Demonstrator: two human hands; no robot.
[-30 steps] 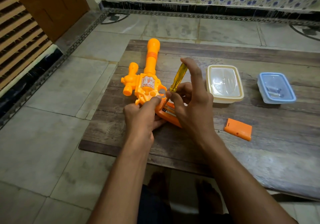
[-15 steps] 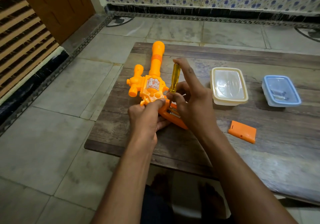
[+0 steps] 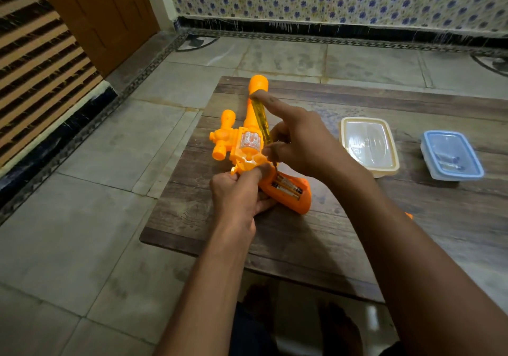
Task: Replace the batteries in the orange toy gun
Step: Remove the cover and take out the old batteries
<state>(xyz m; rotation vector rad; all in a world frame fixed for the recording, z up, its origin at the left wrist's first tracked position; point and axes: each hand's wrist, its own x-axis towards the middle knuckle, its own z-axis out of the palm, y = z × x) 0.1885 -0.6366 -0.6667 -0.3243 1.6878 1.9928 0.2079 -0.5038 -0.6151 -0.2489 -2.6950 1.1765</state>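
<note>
While our left grip (image 3: 236,196) clasps the orange toy gun (image 3: 243,148) at frame centre on the desk (image 3: 302,234), our right grip (image 3: 305,144) pinches a yellow screwdriver (image 3: 261,119) near its exposed batteries (image 3: 286,186).

Your left hand (image 3: 239,195) grips the orange toy gun (image 3: 247,146) just behind its trigger, on the wooden table (image 3: 343,240). Your right hand (image 3: 301,141) pinches a yellow-handled screwdriver (image 3: 261,119), with the index finger stretched to the handle's top. Batteries (image 3: 287,186) lie in the gun's open grip. A cream lidded container (image 3: 368,144) and a blue lidded container (image 3: 450,155) sit to the right.
</note>
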